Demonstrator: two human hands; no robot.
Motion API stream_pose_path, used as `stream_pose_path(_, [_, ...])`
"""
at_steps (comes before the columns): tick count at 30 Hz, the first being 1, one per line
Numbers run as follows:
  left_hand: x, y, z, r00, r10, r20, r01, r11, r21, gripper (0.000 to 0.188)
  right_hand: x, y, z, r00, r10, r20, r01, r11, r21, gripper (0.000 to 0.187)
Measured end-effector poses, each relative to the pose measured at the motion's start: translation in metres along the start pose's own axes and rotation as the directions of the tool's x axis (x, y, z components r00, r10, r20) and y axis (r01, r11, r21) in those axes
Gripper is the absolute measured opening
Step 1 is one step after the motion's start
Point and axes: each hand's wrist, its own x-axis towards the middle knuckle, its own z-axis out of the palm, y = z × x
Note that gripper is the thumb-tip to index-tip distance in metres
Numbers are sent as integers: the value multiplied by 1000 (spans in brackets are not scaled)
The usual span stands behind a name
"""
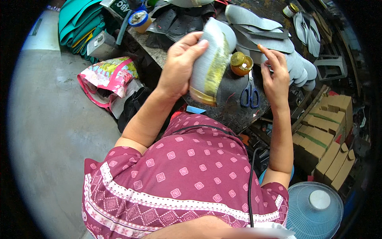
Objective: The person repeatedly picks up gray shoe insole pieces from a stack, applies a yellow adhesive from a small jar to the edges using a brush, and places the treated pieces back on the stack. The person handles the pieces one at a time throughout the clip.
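The insole (203,65), grey with a wet-looking yellow band along its right side and across its lower end, is held up above the near left part of the worktop (232,104), in front of the person's body. It is tilted, with its lower end towards the person.

The left hand (180,59) has it by the left edge. The forearm rises from a bent elbow, and the grip is pinched on the insole: thumb flat on the near face, close to the upper part, fingers mostly hidden behind.

The right hand (275,75) is raised on a nearly upright forearm, apart from the insole. Its grip is loosely spread: the index finger points up and left with an orange-stained fingertip (260,47), the thumb stands off from it, and the other fingers curl. Nothing shows in it.

Between the hands, on the worktop, sits an open jar (242,70) of amber stuff. Just below it lie the scissors (250,95), blue handles towards the person. Beyond the right hand are piled grey pieces (254,24); beyond the left are black soles (181,26) and a tub (140,24). Cartons (324,127) and a fan (312,215) stand at right.
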Motion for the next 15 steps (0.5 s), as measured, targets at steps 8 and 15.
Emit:
stream_pose_path(8, [2,-13,18,996,-63,64,71,987,-147,27,-6,-56,2,915,-404,29,372,809,-455,63])
stream_pose_path(15, [2,-11,16,999,-5,39,6,999,-43,26,-13,-61,-19,910,-388,146,372,919,127,60])
